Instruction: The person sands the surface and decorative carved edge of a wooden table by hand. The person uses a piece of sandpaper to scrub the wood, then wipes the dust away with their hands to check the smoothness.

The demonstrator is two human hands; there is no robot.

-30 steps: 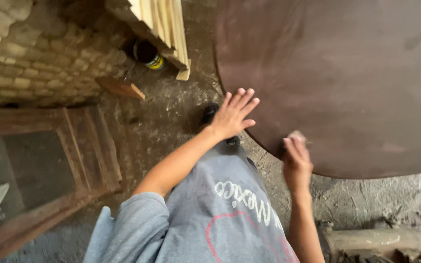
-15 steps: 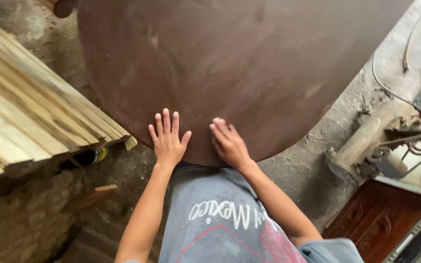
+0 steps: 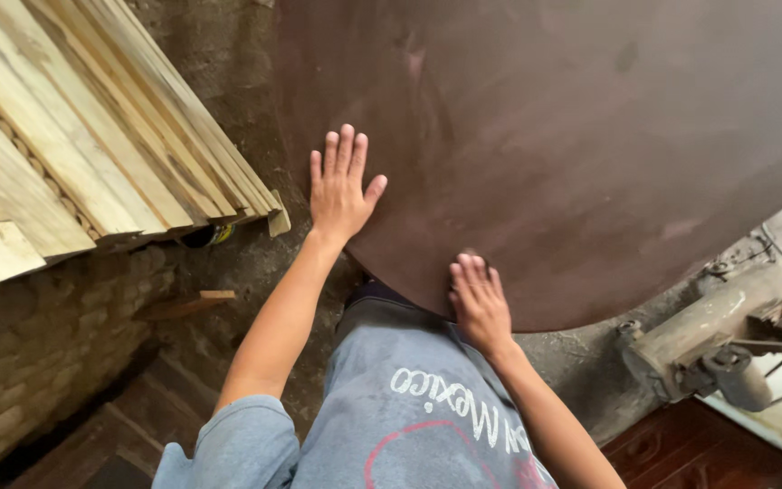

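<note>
1. The big round brown board (image 3: 572, 136) fills the space in front of you.
2. Pale wood planks (image 3: 74, 136) are stacked to your left.
3. Your left hand (image 3: 341, 186) lies flat and spread wide on the board's edge.
4. Your right hand (image 3: 480, 303) presses a small pad on the rim.

Round tabletop (image 3: 572, 136): big dark brown wood disc, smooth matte face w/ faint pale smudges, lying flat, fills upper right of view. Curved edge runs just right of the stacked pale planks (image 3: 92, 154). Left hand (image 3: 341, 190) flat on its rim nearest the planks, fingers spread. Right hand (image 3: 480, 303) on the near edge, farther from the planks, fingers curled over what looks like a small pad, mostly hidden.
</note>
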